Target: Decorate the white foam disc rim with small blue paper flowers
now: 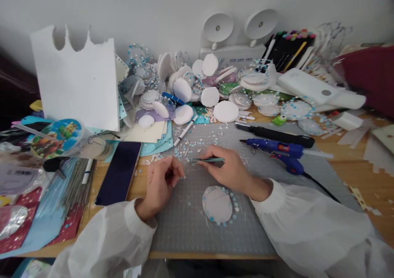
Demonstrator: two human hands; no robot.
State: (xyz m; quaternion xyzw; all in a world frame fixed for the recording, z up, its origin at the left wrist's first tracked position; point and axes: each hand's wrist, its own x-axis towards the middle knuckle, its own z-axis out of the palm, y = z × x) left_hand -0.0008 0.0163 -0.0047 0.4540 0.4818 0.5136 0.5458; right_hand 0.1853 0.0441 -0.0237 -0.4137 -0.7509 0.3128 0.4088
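My right hand point(226, 169) is closed around slim tweezers point(212, 160), whose tips point left at small white and blue paper bits point(184, 150) scattered on the grey cutting mat point(184, 233). To its left, my left hand point(163, 181) hovers over the mat with its fingers curled and pinched. Something tiny and pale shows at those fingertips, too small to name. Below and between the hands lies a round white disc point(218, 204), its rim ringed with little blue and white pieces.
A blue glue gun point(277, 148) and a black-handled craft knife point(277, 134) lie right of my right hand. A phone point(119, 173) and a lidded cup point(58, 138) are at left. Behind, white discs point(226, 111) are piled along the wall beside a white board point(76, 81).
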